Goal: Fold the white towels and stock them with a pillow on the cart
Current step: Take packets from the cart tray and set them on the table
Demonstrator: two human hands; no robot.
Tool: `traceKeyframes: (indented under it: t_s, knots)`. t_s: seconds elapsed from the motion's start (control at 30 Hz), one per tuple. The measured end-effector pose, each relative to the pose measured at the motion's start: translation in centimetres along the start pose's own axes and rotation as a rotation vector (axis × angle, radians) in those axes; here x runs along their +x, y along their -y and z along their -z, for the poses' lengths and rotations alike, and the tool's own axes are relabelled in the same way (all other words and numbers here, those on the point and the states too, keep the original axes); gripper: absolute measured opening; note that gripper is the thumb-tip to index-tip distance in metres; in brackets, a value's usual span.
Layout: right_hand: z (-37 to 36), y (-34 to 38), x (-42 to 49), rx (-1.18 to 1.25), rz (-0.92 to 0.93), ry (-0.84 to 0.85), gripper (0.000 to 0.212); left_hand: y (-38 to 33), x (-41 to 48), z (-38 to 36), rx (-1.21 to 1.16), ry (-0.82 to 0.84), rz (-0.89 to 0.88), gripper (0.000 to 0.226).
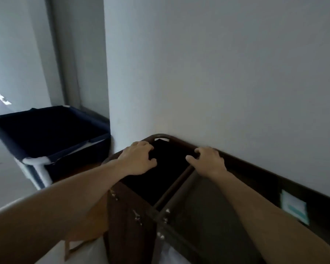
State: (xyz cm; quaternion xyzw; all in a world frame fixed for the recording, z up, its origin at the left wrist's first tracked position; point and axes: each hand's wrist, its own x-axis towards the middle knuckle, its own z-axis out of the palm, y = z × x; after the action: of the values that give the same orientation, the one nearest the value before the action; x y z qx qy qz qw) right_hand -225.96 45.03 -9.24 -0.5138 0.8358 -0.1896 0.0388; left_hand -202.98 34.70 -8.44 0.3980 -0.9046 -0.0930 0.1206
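Here, left hand and right hand grip the cart rim.

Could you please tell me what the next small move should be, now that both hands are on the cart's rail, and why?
Probably draw the cart a little away from the wall. The left hand and the right hand both grip its curved rail, the cart stands close against the wall, and neither hand holds anything else, so making room looks sensible.
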Motion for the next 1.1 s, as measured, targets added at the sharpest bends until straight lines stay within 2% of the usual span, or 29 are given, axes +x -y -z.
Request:
traceKeyframes:
  t_s: [0.17, 0.27, 0.43, 0.67, 0.83, 0.93, 1.1]
  knots:
    - [-5.4, 14.0, 0.5, -0.029, 0.15, 0.102, 0.067, 15.0, -5.5, 4.5, 0.028, -0.082, 0.179, 0.053]
    - [-8.4, 21.0, 0.7, -0.026, 0.219, 0.146, 0.067, 22.4, -8.0, 6.3, 0.053, -0.018, 0.265, 0.056]
    - [-11.6, 28.7, 3.1, -0.055, 0.298, 0.201, 0.065, 30.5, -8.6, 7.3, -0.01, 0.018, 0.326, 0.04]
    - [-15.7, 33.4, 12.7, -0.084, 0.329, 0.284, 0.064, 37.5, -3.9, 4.9, -0.03, 0.085, 0.333, 0.048]
    - [-19.6, 35.7, 20.7, -0.105, 0.342, 0.487, 0.061, 42.6, 1.6, 5.1, 0.017, 0.211, 0.316, 0.037]
    - [-21.9, 37.4, 24.7, -0.152, 0.343, 0.583, 0.054, 45.0, 5.2, 4.6, -0.029, 0.213, 0.309, 0.028]
    - [-26.7, 38.3, 29.6, -0.204, 0.316, 0.71, 0.065, 48.6, 11.1, 0.5, -0.085, 0.3, 0.305, 0.069]
